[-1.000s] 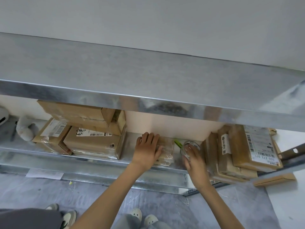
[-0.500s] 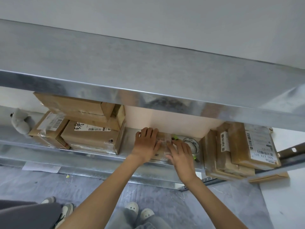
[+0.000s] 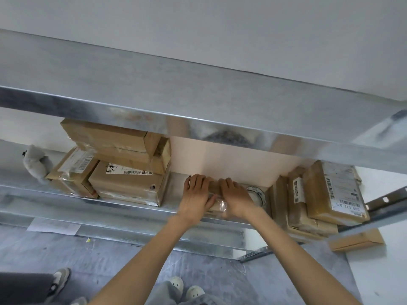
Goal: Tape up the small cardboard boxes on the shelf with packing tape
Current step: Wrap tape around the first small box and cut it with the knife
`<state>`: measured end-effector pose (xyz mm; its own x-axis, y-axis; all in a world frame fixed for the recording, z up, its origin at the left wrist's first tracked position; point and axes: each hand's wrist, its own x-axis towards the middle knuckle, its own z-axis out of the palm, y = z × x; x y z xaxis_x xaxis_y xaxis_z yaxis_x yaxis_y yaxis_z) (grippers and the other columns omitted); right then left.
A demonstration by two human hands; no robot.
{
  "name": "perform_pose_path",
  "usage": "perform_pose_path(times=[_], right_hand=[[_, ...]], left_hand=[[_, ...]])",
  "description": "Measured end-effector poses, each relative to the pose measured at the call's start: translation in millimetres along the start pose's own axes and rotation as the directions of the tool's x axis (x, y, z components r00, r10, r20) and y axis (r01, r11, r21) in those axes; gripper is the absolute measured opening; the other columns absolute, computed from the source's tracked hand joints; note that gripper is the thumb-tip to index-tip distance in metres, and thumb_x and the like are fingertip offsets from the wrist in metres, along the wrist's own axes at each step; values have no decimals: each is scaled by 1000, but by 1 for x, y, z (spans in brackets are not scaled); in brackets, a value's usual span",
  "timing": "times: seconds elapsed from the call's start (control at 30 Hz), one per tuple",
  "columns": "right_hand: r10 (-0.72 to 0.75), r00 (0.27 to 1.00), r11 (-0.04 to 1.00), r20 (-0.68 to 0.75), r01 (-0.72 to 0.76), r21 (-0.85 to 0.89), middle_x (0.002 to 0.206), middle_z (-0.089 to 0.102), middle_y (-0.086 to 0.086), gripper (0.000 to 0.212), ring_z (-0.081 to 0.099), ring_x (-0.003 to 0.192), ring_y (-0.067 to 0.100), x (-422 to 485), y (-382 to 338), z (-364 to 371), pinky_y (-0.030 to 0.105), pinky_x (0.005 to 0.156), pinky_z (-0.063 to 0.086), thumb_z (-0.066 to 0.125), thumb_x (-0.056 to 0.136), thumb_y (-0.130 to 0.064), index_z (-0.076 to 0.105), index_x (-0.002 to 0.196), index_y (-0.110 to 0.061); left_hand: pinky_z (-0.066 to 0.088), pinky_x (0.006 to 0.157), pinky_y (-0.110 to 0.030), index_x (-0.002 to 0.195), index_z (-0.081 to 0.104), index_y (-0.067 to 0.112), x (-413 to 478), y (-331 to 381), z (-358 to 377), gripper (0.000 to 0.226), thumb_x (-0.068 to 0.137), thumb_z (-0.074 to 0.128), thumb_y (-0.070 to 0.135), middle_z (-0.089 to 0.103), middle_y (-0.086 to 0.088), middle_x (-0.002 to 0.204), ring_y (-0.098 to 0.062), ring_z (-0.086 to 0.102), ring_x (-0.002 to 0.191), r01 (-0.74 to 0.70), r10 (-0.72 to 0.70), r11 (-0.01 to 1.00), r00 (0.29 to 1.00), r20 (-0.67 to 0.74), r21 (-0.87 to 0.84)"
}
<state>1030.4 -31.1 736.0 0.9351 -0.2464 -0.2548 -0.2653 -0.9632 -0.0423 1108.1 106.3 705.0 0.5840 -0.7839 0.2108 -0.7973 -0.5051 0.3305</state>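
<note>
Galvanised steel shelf (image 3: pixel 132 209) against a pale wall; two hands on a small box at centre frame.

The small cardboard box (image 3: pixel 217 205) sits on the shelf near its front edge, glossy with clear tape at its near end; the left hand (image 3: pixel 195 194) and right hand (image 3: pixel 236 199) both lie over its top, fingers fairly straight and pressing down, gripping nothing; the tape roll (image 3: pixel 256 193) lies unheld just right of the right hand. This looks like smoothing tape on one box. The stacked boxes (image 3: pixel 130 183) at left and the parcel pile (image 3: pixel 319 194) at right carry labels and film; which remain untaped I cannot tell.
</note>
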Motion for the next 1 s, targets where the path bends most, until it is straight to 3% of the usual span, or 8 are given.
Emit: perform_pose_path(times=[0.1,0.2,0.33,0.47,0.67,0.83,0.9,1.0], right_hand=[[25,983,999,-180,-30,-22,110,54,8,100,59,96,30,-22,-8,16,40,81,50,87,38,-40,46,123,-8],[99,961,994,-258,-81,79,124,55,14,120,56,111,31,-46,-27,37,48,94,49,92,25,-36,42,129,-6],[88,960,991,-266,-59,117,144,42,14,123,36,131,31,-74,-42,63,49,109,24,88,45,-48,27,145,-9],[107,958,985,-265,-65,163,146,41,7,116,37,132,23,-95,-44,74,42,112,10,86,56,-41,21,149,-16],[106,939,994,-328,-110,8,134,56,9,91,52,125,29,-67,-38,51,54,106,25,82,53,-47,54,131,-9],[86,995,995,57,-89,39,157,17,5,113,14,145,26,-27,-23,13,54,115,12,73,63,-58,15,150,-15],[25,988,993,151,-41,107,150,25,4,115,28,138,26,-16,-15,2,46,110,28,76,60,-58,15,148,-15],[-44,993,994,-108,54,92,129,46,9,113,52,111,30,-13,-11,-1,40,91,46,78,49,-63,36,137,-7]], left_hand=[[40,95,-40,112,56,12,-14,3,2,54,83,52,58,57,-9,110,-28,50,106,17,-22,998,996,-89,-57],[35,100,-45,105,50,13,-25,5,0,58,77,56,63,57,-9,109,-28,52,105,-95,97,995,988,-123,21],[24,111,-55,117,50,12,-25,6,-13,84,56,77,64,56,-12,127,-28,52,122,-95,80,985,991,109,143],[14,115,-56,154,7,13,-10,2,-17,116,70,64,70,12,-13,160,-28,18,145,-58,-20,983,908,418,172],[26,101,-47,146,22,8,-2,5,-16,108,67,70,63,38,-7,137,-27,38,124,-56,-24,985,892,452,162],[29,99,-45,143,30,10,-7,3,-12,106,65,61,74,44,-4,133,-25,43,120,-102,48,988,921,388,120],[35,93,-45,137,42,10,-11,0,-11,107,57,55,81,53,-3,125,-25,51,112,-124,77,984,941,331,126],[41,91,-50,128,52,10,-9,-5,-16,103,51,68,76,59,-6,120,-28,60,109,-115,88,984,978,191,136]])
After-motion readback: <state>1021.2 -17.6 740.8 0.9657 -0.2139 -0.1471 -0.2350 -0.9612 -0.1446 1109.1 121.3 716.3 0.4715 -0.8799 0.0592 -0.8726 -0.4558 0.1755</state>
